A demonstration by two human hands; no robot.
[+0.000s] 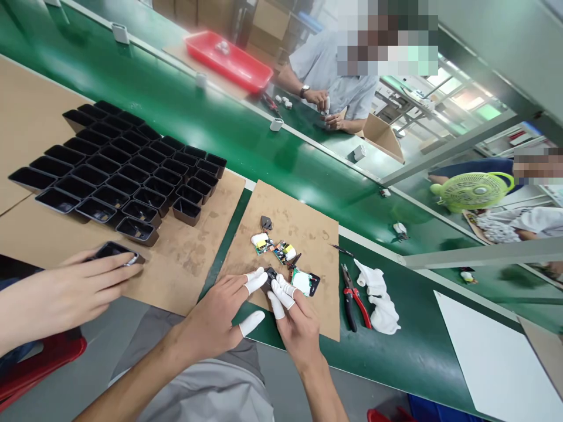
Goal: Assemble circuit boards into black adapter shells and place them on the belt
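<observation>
A small black plastic piece (271, 277) is pinched in my right hand (295, 310), whose fingers wear white finger cots. My left hand (226, 310) meets its left side with cotted fingertips, and the left thumb is stretched away from it. Close to the right fingers lies a white and green assembly with a black end (303, 282). Beyond the hands, two small circuit boards, a left one (263, 243) and a right one (285, 252), rest on the cardboard sheet (316, 234). A dark plastic cap (266, 223) lies behind them.
Many black open boxes (118, 167) stand at left, where a neighbour's hand (83, 281) holds another. Red-black pliers (354, 299) and a white cloth (380, 299) lie at right. A person sits across, near a red tray (229, 61). A green fan (475, 190) stands farther right.
</observation>
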